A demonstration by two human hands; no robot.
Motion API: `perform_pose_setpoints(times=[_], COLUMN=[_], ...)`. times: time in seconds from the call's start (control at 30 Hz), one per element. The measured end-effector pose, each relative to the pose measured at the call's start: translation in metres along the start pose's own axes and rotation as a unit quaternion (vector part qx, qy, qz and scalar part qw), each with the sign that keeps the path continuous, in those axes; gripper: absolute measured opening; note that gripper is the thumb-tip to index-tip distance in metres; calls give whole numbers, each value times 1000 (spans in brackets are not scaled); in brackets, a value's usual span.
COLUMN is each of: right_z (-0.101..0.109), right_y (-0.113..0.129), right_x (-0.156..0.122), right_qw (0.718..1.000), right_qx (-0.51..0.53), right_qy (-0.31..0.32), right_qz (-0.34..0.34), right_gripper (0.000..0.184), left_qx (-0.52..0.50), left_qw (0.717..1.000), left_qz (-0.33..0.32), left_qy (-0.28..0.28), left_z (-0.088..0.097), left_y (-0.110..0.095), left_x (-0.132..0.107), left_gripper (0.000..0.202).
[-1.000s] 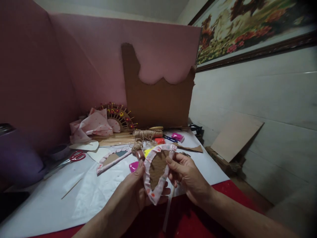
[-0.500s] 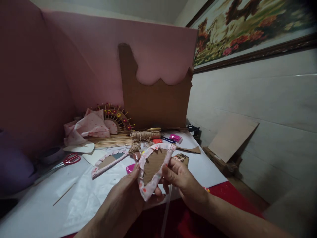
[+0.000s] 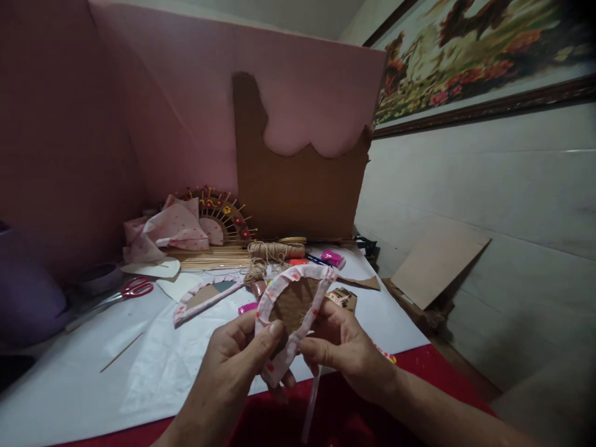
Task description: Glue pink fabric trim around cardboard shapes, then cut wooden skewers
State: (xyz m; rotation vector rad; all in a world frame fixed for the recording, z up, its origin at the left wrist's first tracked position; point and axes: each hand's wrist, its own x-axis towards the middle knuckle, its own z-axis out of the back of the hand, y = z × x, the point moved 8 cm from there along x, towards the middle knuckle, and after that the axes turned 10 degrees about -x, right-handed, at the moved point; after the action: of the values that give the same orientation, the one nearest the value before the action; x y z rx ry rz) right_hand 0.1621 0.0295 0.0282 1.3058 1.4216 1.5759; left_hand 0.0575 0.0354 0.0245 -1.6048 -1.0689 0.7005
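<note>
My left hand grips the left edge of a half-round cardboard piece bordered with pink spotted fabric, its thumb lying over the cardboard face. On the opposite side, my right hand pinches the fabric-covered straight edge. The piece is tilted above the front of the table. Below my right hand hangs a thin translucent strip or stick; what keeps it there is hidden. A second fabric-edged half-round piece lies on the table behind my left hand.
Red-handled scissors and a thin wooden stick lie at left on the white table cover. Behind are a twine roll, crumpled spotted fabric and a decorated fan-shaped piece. A large cardboard cutout stands at the back.
My left thumb has moved from the edge onto the cardboard face. The held piece has turned slightly, and my right fingers have shifted along its edge. The view has moved a little.
</note>
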Motion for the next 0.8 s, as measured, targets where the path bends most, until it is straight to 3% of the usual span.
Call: perform_pose_setpoints(times=[0.6,0.8], right_z=[2,3], right_y=[-16,-14], right_x=[0,0], right_qw=[999,999], right_qx=[2,41], right_qy=[-34,-21], right_qz=[-30,10], right_gripper=[23,45], left_qx=[3,-26], left_qw=[1000,998], left_qz=[17,46], left_qy=[21,22], left_z=[-7,-4], left_y=[8,19], left_x=[-2,1], left_gripper=[25,26])
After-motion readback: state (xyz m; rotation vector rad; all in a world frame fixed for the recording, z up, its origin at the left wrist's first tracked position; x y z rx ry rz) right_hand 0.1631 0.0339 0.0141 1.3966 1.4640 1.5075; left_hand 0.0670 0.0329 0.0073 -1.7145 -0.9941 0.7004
